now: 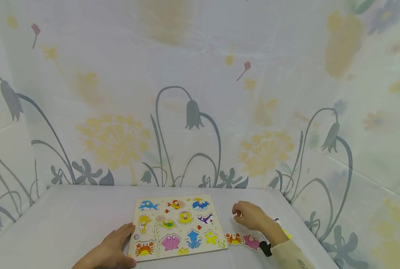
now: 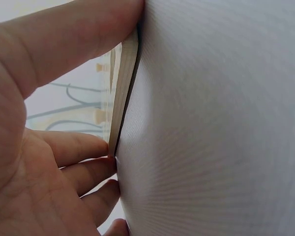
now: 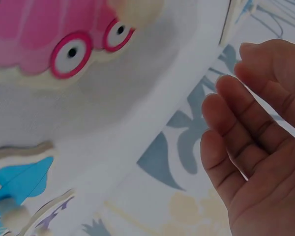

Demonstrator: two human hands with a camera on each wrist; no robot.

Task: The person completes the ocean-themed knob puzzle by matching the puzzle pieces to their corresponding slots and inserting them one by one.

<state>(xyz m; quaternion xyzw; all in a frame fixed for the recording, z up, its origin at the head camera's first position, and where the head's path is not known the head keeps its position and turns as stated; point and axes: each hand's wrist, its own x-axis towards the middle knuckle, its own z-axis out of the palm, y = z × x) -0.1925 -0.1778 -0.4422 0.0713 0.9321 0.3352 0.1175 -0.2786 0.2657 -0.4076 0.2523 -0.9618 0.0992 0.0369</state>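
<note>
A wooden puzzle board [image 1: 186,228] with colourful sea animals lies on the white table. My left hand [image 1: 110,246] is at its left side, fingers extended; the left wrist view has the thumb and fingertips right at the board's wooden edge [image 2: 122,88]. To the right of the board, my right hand [image 1: 250,215] hovers with loosely bent fingers and nothing in them. Below it lie a loose crab piece [image 1: 234,239] and a pink shell piece [image 1: 252,242], the shell with large eyes and a knob. A blue squid piece [image 3: 27,182] shows in the right wrist view.
More loose pieces, among them a yellow one [image 1: 289,236], are partly hidden behind the right forearm. A black wrist device [image 1: 265,248] sits at the right cuff. A flower-printed white curtain [image 1: 200,56] surrounds the table at the back and sides.
</note>
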